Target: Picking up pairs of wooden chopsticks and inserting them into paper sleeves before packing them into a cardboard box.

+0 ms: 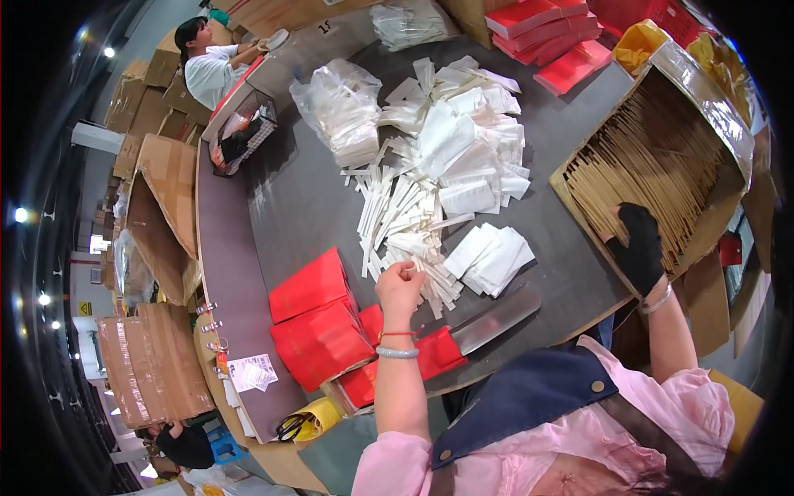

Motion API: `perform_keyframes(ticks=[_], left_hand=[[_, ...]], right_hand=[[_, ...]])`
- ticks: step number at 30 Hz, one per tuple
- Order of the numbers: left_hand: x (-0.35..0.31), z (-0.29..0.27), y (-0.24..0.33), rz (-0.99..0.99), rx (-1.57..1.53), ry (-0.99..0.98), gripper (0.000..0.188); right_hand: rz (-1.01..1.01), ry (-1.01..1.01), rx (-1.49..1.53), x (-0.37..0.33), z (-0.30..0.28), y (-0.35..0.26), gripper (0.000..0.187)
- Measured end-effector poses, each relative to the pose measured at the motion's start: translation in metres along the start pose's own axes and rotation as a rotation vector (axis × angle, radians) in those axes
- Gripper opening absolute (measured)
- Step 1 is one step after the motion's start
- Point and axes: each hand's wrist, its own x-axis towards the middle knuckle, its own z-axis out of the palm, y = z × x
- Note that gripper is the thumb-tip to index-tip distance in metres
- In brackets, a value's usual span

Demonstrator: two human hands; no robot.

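My bare left hand [401,289] is over the near end of a loose heap of white paper strips [389,211]. Its fingers are curled together at the strips, and whatever lies between them is too small to make out. At the right, my right hand [639,248] wears a black fingerless glove. Its bent fingers close on the near edges of thin brown cardboard sheets [641,178], packed upright in an open carton [600,244]. A small stack of white slips [490,259] lies right of my left hand.
Red packets [318,326] lie near left, beside a wide metal blade [496,318]. White paper packets [471,153] and a clear plastic bag [335,112] cover the table's middle. Red stacks [546,33] stand far right; a wire basket [244,132] hangs far left. Another person [211,70] works beyond the partition.
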Motion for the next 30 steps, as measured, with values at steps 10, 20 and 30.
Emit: perform_keyframes(ticks=[10,20,30], left_hand=[[-0.041,0.016,0.028,0.198,0.036,-0.096,0.017],[-0.023,0.047,0.030,0.491,0.424,0.059,0.028],[-0.095,0.009,0.037,0.211,0.095,-0.394,0.021]], right_hand=[[0.462,-0.200,-0.310,-0.023,-0.027,0.126,0.036],[0.548,-0.093,-0.297,-0.033,-0.017,0.136,0.037],[-0.050,-0.053,0.268,-0.019,-0.007,-0.002,0.020]])
